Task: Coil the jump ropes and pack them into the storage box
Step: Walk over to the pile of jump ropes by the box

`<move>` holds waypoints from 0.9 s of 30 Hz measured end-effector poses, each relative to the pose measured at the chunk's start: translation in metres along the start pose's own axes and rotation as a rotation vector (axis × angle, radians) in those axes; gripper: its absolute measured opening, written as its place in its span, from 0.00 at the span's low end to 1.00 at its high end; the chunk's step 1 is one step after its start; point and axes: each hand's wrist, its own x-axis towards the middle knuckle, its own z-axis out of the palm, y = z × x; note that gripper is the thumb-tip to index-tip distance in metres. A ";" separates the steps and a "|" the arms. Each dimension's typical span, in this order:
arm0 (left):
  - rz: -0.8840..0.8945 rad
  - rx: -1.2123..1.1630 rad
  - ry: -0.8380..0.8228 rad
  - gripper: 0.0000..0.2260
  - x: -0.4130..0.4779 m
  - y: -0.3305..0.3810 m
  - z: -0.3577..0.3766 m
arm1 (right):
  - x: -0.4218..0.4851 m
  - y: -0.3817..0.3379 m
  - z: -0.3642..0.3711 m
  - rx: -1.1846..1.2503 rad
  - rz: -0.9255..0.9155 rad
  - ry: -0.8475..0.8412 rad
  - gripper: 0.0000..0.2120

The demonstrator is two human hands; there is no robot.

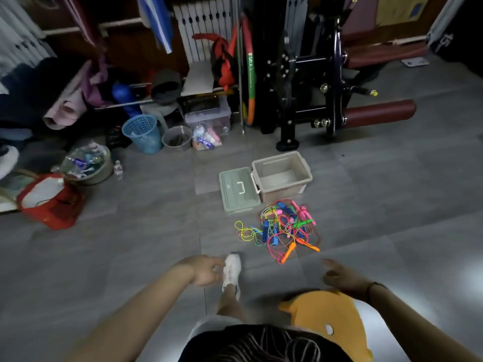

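— Where are the jump ropes (285,228) lying?
— They're lying tangled on the floor just in front of the storage box (283,192), ahead of both hands and sprawling sideways, with no single axis.
— Which hand is closer?
— I'm holding my right hand (339,276) slightly nearer and my left hand (206,270) farther off. My fingers are hanging loosely apart, gripping nothing.

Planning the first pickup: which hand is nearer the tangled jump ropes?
Right. The right hand hovers just short of the jump ropes, to their right; the left hand is farther off to their left, by the white shoe.
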 end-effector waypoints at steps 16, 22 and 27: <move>0.288 0.074 0.060 0.22 0.255 0.029 -0.258 | 0.136 -0.097 -0.176 0.150 0.136 0.168 0.26; 0.296 -0.029 0.042 0.21 0.297 0.043 -0.290 | 0.173 -0.099 -0.216 0.106 0.136 0.070 0.27; 0.265 -0.217 0.007 0.19 0.331 0.059 -0.273 | 0.220 -0.093 -0.260 -0.047 0.116 -0.030 0.28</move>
